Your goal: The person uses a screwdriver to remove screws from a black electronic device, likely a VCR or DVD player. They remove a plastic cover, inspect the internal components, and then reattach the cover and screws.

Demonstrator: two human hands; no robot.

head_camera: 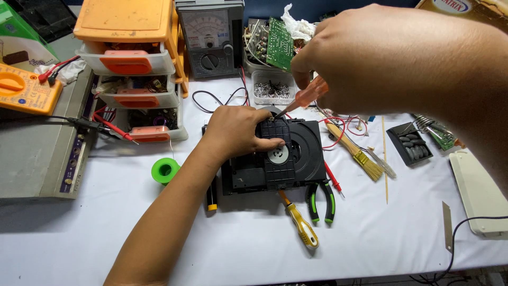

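Screwdriver at the disc drive's back edge

Disc drive (280,156), black and flat, lies in the middle of the white table (370,233), its round spindle hub facing up. The left hand (238,135) lies on its left half, fingers curled over the frame and thumb stretched toward the hub, pressing it down. The right hand (381,58) hovers above and pinches an orange-handled screwdriver (301,98) between thumb and fingers; the tip points down-left at the drive's back edge, just beside the left hand's fingertips. Whether the tip sits in a screw head I cannot tell.

Risks, as I judge them: the shaft comes in at a slant, so the tip could skid off a screw and jab the left fingers or scratch the frame. The drive rests on a smooth cloth, so a hard push might slide it into the pliers (320,201) and the yellow screwdriver (300,225) lying at its near edge. A freed screw could roll away among the brush (355,152), red leads and parts drawers (135,74) and be hard to find.
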